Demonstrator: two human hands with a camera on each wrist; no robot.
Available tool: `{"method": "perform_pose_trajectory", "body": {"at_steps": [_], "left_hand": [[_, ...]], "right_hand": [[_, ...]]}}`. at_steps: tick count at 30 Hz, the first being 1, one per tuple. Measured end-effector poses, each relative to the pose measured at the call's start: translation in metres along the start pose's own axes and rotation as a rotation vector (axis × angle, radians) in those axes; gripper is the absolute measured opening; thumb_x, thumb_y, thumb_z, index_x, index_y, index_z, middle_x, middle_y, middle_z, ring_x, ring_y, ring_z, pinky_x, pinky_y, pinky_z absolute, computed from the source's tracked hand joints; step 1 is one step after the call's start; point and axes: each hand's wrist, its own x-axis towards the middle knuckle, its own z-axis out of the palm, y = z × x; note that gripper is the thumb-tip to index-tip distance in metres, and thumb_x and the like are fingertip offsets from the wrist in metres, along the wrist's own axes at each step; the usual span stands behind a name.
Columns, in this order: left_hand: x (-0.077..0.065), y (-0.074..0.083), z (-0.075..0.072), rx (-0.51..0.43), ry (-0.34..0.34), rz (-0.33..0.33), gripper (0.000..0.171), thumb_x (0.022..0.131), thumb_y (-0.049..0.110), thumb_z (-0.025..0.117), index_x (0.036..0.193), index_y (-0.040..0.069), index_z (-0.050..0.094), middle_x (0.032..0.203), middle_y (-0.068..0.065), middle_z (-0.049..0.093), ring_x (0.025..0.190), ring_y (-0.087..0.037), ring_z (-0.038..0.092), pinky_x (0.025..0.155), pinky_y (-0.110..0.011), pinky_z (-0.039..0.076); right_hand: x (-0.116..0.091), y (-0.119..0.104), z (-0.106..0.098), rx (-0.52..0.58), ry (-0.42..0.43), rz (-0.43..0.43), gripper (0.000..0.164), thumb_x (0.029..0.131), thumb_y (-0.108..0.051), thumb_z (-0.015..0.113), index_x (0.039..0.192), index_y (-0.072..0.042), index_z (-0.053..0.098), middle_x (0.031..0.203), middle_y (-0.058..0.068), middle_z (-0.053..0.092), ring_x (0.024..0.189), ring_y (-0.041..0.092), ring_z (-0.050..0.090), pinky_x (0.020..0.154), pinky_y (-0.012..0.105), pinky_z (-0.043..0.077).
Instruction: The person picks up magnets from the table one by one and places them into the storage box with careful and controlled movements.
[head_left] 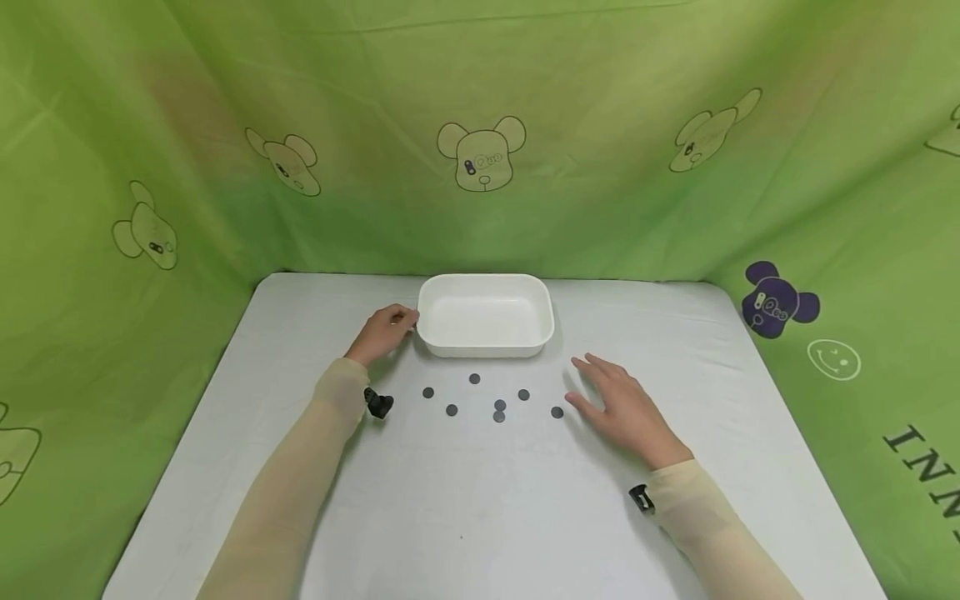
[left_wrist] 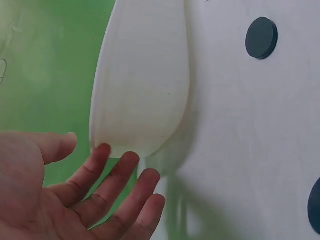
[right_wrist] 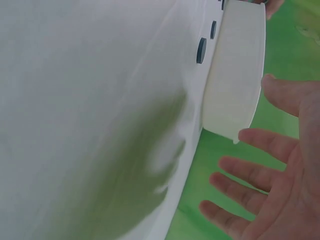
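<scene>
A white rectangular plastic basin (head_left: 483, 352) stands at the back middle of the table. My left hand (head_left: 384, 333) is at its left end; in the left wrist view, fingertips (left_wrist: 131, 157) are right at the basin's end wall, with the thumb held apart. Several small dark round discs (head_left: 475, 378) lie scattered flat in front of the basin, two of them side by side and very close. To the right of the discs, my right hand (head_left: 622, 408) hovers over the table with its fingers spread and nothing in them. The rightmost disc (head_left: 557, 412) is nearest to that hand.
White cloth covers the table (head_left: 465, 500). A green curtain (head_left: 585, 225) printed with bear faces hangs behind and along both sides. Small black devices (head_left: 378, 403) sit on both wrists over pale sleeves (head_left: 292, 467).
</scene>
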Motion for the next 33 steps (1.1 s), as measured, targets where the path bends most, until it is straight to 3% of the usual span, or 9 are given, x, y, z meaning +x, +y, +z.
{"method": "perform_pose_trajectory", "body": {"at_steps": [10,19,27,33], "left_hand": [[0.005,-0.005,0.001,-0.033,-0.055,-0.042,0.047,0.113,0.046,0.053,0.130,0.004,0.065,0.125,-0.015,0.067,0.113,-0.029,0.062,0.099,-0.042,0.050],[0.011,-0.008,-0.002,-0.117,-0.152,-0.074,0.053,0.113,0.050,0.052,0.134,0.004,0.065,0.141,-0.015,0.064,0.134,-0.032,0.060,0.115,-0.045,0.046],[0.013,-0.010,-0.001,-0.099,-0.148,-0.072,0.052,0.113,0.052,0.050,0.131,0.006,0.066,0.138,-0.014,0.064,0.131,-0.031,0.061,0.114,-0.047,0.046],[0.013,-0.012,0.001,-0.113,-0.134,-0.052,0.047,0.113,0.050,0.050,0.123,0.007,0.065,0.132,-0.013,0.065,0.124,-0.028,0.060,0.111,-0.044,0.047]], "right_hand": [[0.002,-0.002,0.007,0.008,-0.012,-0.010,0.052,0.108,-0.037,0.066,0.150,-0.006,0.059,0.151,0.021,0.058,0.142,0.045,0.050,0.116,0.063,0.040],[0.003,-0.004,0.011,0.011,-0.019,-0.010,0.039,0.107,-0.031,0.069,0.137,-0.007,0.069,0.134,0.013,0.069,0.129,0.037,0.061,0.106,0.059,0.050],[0.003,-0.009,0.016,0.033,-0.034,-0.043,0.028,0.101,-0.020,0.075,0.126,-0.007,0.074,0.112,0.005,0.072,0.102,0.025,0.066,0.089,0.050,0.056],[0.004,-0.013,0.018,0.027,-0.060,-0.061,0.019,0.099,-0.013,0.078,0.117,-0.009,0.077,0.101,-0.001,0.070,0.094,0.020,0.067,0.082,0.046,0.057]]}}
